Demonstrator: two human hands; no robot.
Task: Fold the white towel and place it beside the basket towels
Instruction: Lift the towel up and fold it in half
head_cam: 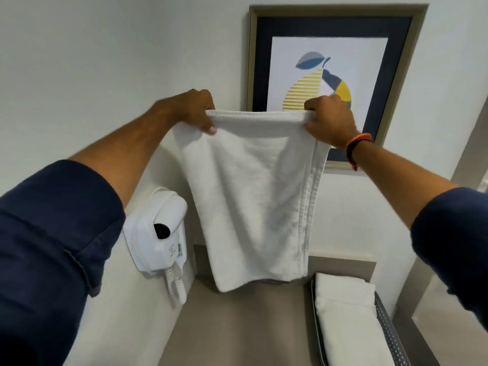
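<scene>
A white towel (250, 196) hangs in the air in front of the wall, doubled over, with its lower edge just above the grey counter (237, 326). My left hand (196, 112) pinches its top left corner and my right hand (328, 120) pinches its top right corner, both raised at the same height. At the lower right a grey perforated basket (388, 331) stands on the counter with folded white basket towels (346, 320) lying in it.
A white wall-mounted hair dryer (161, 233) with a coiled cord hangs on the left wall beside the counter. A framed picture (330, 75) is on the back wall behind the towel. A mirror edge shows at the far right.
</scene>
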